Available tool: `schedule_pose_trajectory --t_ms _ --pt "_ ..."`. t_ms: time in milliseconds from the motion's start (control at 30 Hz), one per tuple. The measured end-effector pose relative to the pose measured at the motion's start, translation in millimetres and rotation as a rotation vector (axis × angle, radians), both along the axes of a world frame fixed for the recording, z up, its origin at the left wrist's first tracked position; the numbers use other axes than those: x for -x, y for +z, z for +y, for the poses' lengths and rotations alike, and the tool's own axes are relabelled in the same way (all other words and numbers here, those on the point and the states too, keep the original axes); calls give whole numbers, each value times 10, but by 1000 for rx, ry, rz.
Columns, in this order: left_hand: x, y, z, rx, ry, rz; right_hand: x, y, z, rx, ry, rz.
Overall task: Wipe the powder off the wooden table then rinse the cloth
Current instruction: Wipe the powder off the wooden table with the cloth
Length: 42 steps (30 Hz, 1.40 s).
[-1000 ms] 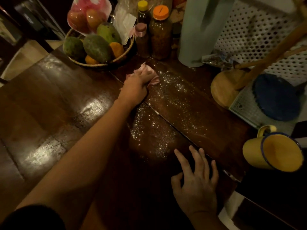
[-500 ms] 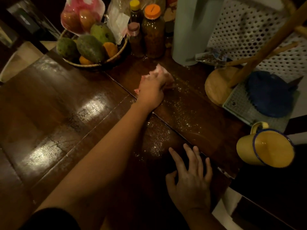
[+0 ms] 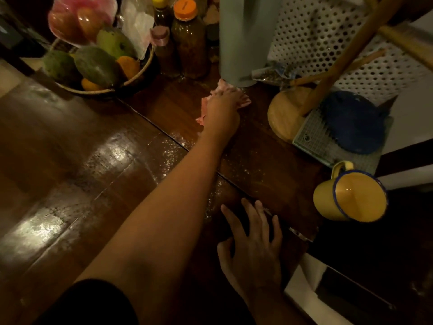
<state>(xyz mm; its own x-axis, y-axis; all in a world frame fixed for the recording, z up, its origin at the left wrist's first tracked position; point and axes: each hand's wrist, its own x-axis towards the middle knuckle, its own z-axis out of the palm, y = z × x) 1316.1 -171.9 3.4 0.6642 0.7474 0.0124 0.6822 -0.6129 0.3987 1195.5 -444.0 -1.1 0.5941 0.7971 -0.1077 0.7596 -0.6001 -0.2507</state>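
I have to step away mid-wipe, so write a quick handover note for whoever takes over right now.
Left hand: pressed flat on the pink cloth at the far side of the wooden table, right by the base of the pale green cylinder.
Right hand: empty, fingers spread, resting on the near edge.
Done: little that shows; wiping is under way.
Left: powder lies along the plank seam and beside the forearm; wipe it up, then rinse the cloth.
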Motion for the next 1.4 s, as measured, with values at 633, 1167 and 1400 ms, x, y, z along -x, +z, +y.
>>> schedule_pose_trajectory --t_ms 633,1167,1400 --pt "-51 77 -18 -66 -2 105 -19 37 8 42 25 29" --pt "324 120 -206 28 -574 260 6 13 2 -15 4 7" --pt "1089 193 140 287 -66 -166 12 -7 8 -48 -17 36"
